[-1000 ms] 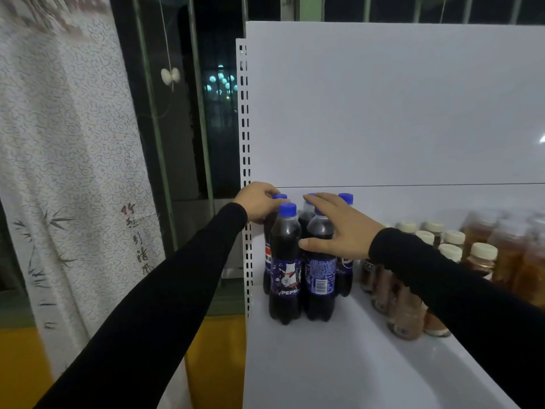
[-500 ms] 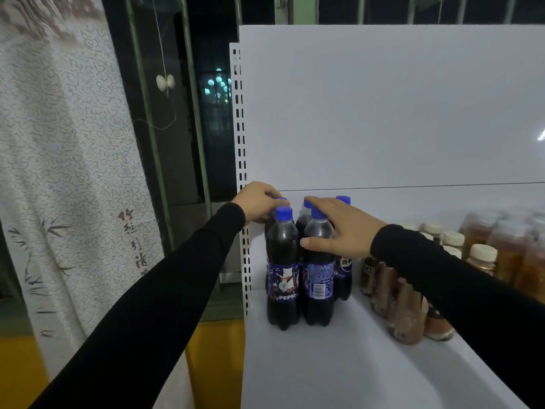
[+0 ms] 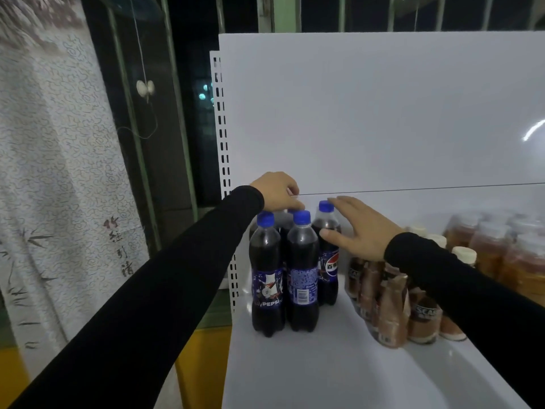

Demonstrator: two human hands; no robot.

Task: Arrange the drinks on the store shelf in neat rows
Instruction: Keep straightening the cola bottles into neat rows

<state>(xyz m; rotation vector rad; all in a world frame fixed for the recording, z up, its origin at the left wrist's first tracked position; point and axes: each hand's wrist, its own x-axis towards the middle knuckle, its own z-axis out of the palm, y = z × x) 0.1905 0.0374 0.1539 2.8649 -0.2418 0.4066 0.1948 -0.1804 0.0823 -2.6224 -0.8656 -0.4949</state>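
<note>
Several dark Pepsi bottles with blue caps stand in a tight cluster at the left end of the white shelf [image 3: 324, 376]. The front pair are a left bottle [image 3: 267, 278] and a right bottle [image 3: 302, 270]. My left hand [image 3: 277, 191] curls down over the cap of a back-left bottle, which is mostly hidden. My right hand [image 3: 361, 228] is spread with straight fingers beside the back-right Pepsi bottle [image 3: 327, 261]; its thumb touches the bottle's shoulder.
Brown coffee bottles [image 3: 386, 305] stand just right of the Pepsi, under my right forearm. Amber tea bottles [image 3: 501, 255] fill the far right. A perforated upright [image 3: 224, 143] marks the shelf's left edge, and a patterned curtain [image 3: 59, 172] hangs left of it.
My right hand has lifted off the front-right bottle's top and shifted right to the back-right bottle. My left hand stays on the back-left cap.
</note>
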